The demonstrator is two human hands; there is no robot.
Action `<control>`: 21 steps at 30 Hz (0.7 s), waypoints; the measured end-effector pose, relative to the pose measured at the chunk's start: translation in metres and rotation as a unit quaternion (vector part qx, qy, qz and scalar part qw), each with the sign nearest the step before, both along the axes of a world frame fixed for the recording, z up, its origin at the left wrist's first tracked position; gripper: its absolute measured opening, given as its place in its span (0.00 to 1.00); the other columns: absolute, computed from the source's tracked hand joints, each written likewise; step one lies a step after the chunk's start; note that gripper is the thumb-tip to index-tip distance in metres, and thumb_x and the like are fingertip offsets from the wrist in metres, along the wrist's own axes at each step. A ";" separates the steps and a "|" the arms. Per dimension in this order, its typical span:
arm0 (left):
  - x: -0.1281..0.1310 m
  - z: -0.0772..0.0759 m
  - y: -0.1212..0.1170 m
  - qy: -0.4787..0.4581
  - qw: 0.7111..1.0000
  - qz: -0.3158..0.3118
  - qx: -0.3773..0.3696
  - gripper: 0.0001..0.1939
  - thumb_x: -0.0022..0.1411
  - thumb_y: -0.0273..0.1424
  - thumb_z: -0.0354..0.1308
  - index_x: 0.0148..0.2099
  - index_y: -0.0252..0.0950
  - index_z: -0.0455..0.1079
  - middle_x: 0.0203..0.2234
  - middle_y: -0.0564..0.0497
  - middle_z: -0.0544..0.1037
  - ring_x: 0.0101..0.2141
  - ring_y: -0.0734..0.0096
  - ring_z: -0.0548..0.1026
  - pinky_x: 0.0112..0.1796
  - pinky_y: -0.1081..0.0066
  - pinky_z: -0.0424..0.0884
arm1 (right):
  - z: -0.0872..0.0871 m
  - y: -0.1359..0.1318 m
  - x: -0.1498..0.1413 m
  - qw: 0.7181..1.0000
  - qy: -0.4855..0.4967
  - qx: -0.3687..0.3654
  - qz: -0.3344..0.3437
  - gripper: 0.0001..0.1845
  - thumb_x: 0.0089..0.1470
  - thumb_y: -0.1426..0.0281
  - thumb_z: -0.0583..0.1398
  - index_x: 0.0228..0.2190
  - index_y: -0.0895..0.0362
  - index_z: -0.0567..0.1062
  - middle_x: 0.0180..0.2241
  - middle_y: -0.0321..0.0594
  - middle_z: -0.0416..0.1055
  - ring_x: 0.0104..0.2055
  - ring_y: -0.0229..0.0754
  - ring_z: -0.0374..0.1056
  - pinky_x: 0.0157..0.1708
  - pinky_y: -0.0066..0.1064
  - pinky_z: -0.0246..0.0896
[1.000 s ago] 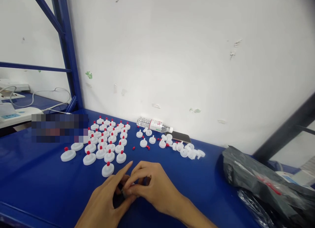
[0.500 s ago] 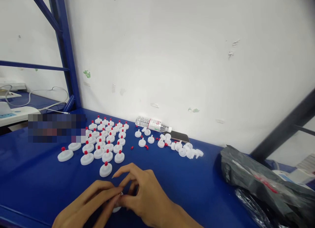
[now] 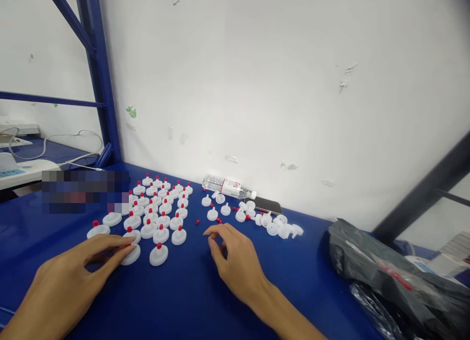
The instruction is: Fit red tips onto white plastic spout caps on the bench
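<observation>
The left hand (image 3: pixel 71 276) is pinching a cap (image 3: pixel 132 256) at the counter's (image 3: pixel 176 296) left, its axis standing roughly upright, red end (image 3: pixel 128 244) pointing up; the right hand (image 3: pixel 240 259) is curling half-open, holding nothing visible.

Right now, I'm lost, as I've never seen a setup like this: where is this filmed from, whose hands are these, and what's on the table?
There is no machine at work here: these are one person's bare hands, seen by a camera worn on that person's head, looking forward and down.

The left hand has its fingers on a white cap with a red top. The right hand is over the blue table, with nothing visible in its grasp.

Nearby stand many finished-looking caps with red tops. Farther back lie loose white caps, small red pieces, a clear bottle on its side and a dark phone. A grey bag lies at the right.
</observation>
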State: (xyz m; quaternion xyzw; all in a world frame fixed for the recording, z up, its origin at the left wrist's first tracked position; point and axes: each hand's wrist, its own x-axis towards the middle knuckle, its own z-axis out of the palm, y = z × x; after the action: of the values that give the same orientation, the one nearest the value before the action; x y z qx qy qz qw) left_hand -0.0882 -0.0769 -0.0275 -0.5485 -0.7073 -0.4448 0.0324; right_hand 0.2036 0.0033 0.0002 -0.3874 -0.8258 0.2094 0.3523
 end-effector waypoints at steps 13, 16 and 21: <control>0.014 0.012 0.011 -0.002 0.992 0.021 -0.127 0.25 0.58 0.49 0.53 0.51 0.42 0.78 0.34 0.53 0.84 0.27 0.65 0.79 0.32 0.69 0.71 | 0.009 0.061 -0.028 0.972 -0.150 0.083 -0.161 0.14 0.67 0.61 0.60 0.50 0.51 0.78 0.44 0.40 0.78 0.41 0.46 0.76 0.35 0.32 0.61; 0.018 0.013 0.008 0.008 0.995 0.028 -0.100 0.30 0.57 0.50 0.53 0.56 0.40 0.75 0.32 0.52 0.81 0.20 0.68 0.73 0.26 0.69 0.69 | 0.014 0.063 -0.036 0.976 -0.143 0.072 -0.147 0.09 0.67 0.64 0.60 0.40 0.51 0.82 0.40 0.37 0.79 0.40 0.44 0.76 0.35 0.30 0.58; 0.024 0.006 -0.004 0.080 0.995 0.021 0.052 0.20 0.68 0.48 0.52 0.53 0.44 0.73 0.43 0.51 0.78 0.30 0.67 0.75 0.34 0.69 0.71 | 0.024 0.043 -0.027 0.984 -0.105 0.075 -0.124 0.09 0.66 0.61 0.62 0.39 0.50 0.82 0.38 0.34 0.79 0.39 0.42 0.75 0.36 0.31 0.58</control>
State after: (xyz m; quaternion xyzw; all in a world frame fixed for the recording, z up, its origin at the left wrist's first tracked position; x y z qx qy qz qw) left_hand -0.0639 -0.0808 -0.0210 -0.5653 -0.6896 -0.4347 0.1266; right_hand 0.1769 0.0467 0.0244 -0.4792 -0.8172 0.0594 0.3147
